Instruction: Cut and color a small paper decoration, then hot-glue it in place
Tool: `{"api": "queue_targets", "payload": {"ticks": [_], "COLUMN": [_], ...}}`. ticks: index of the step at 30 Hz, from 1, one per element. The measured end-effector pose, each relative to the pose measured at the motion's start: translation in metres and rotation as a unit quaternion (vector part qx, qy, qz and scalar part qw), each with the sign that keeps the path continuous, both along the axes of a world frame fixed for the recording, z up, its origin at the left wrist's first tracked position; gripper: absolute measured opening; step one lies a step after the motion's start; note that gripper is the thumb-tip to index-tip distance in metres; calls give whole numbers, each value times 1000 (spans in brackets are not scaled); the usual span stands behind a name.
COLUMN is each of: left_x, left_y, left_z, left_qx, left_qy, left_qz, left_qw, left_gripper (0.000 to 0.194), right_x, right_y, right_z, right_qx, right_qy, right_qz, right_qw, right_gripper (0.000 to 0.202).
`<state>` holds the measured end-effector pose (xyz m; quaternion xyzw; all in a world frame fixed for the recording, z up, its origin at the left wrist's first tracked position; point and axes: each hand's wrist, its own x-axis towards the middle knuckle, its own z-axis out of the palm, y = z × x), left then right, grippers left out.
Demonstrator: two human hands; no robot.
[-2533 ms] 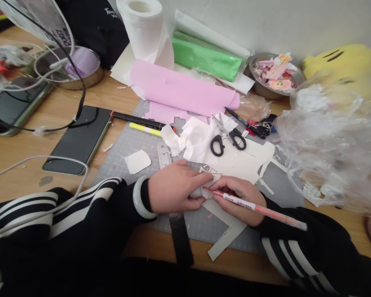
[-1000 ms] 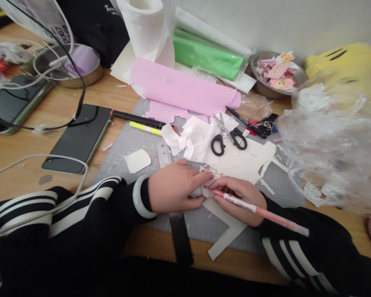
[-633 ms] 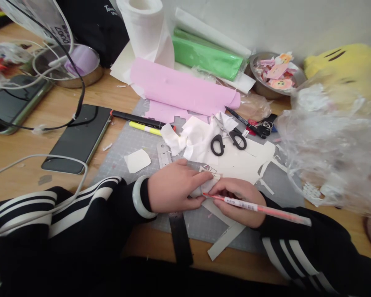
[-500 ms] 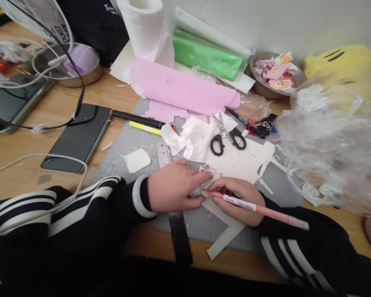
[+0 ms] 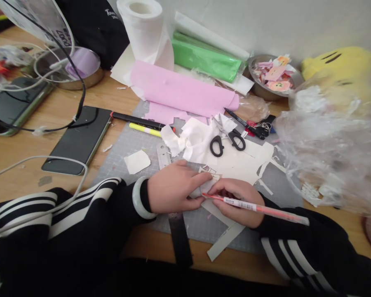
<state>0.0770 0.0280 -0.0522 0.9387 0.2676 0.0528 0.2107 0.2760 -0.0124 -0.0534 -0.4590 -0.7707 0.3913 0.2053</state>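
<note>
Left hand (image 5: 176, 187), palm down, fingers partly spread, holds a small paper piece (image 5: 206, 186) with forefinger and thumb, at its three o'clock. Right hand (image 5: 241, 190), curled, pinches a red pen (image 5: 243, 204), tip at the paper.

Spread across a light wooden table (image 5: 116, 98): a gray gridded cutting mat (image 5: 198, 227) at center, stopping just short of the near edge. Carries, left of the mat, a dark-screened phone (image 5: 78, 140) lying flat, with a second phone (image 5: 18, 103) farther left, crossed by cables (image 5: 81, 99). Holds a metal bowl (image 5: 77, 83) behind the pair, just beside a black bag (image 5: 95, 29). Bears small litter, too: a white scrap (image 5: 107, 147) between near phone and mat, a gray scrap (image 5: 45, 180) just in front of that phone. Supports, at right, another metal bowl (image 5: 267, 95) toward the back and a mass of clear plastic (image 5: 330, 148) in front.
</note>
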Motion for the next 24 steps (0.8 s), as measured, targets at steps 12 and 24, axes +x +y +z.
{"api": "queue_targets", "payload": {"ticks": [12, 24], "left_x": [-1, -1], "left_y": [0, 0], "left_z": [0, -1], "left_qx": [3, -4], "left_qy": [-2, -8], "left_qz": [-2, -2], "left_qw": [1000, 1000], "left_gripper": [32, 38], "right_x": [0, 0], "right_y": [0, 0], "right_z": [0, 0], "right_qx": [-8, -9], "right_qy": [-4, -3], "right_qz": [-17, -13], "right_qw": [1000, 1000], "right_gripper": [13, 13]}}
